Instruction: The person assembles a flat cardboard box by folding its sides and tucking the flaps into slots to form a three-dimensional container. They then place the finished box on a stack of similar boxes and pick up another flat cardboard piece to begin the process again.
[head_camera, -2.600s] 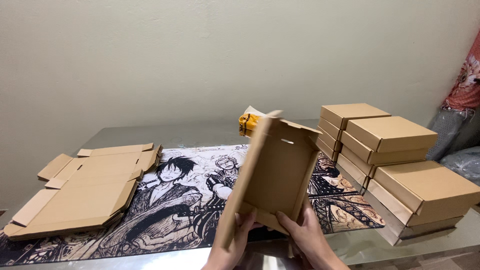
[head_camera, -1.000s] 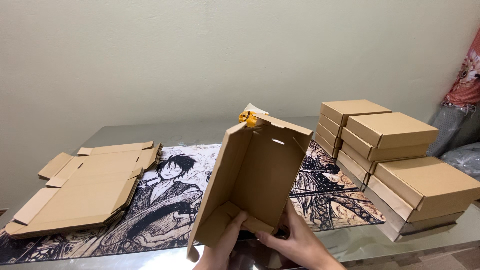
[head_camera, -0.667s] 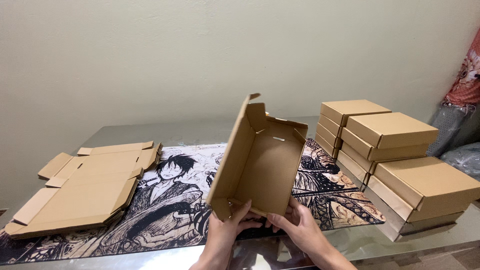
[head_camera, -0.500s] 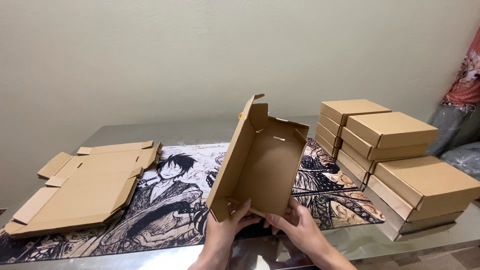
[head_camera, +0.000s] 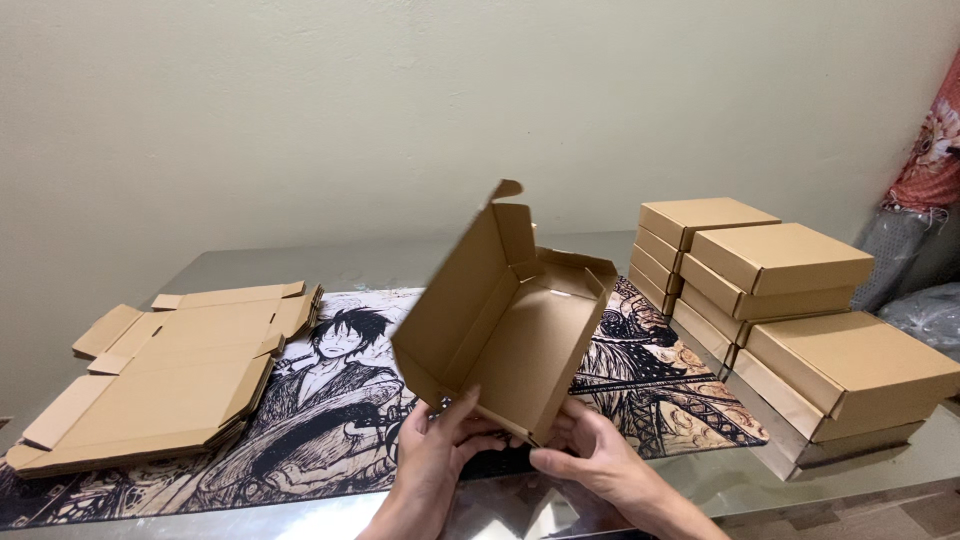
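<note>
While our left hand (head_camera: 435, 455) and right hand (head_camera: 590, 465) pinch its near edge above the printed mat (head_camera: 330, 420), the half-folded cardboard box (head_camera: 505, 320) tilts upward; we judge tucking the remaining flaps comes next.

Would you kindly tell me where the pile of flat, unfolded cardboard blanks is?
In the head view, the pile of flat cardboard blanks lies on the table's left side, partly on the printed mat, left of the half-folded box held in both hands.

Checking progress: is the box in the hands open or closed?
Open. The box is tilted up, its empty inside showing, lid flap raised, held by both hands.
</note>
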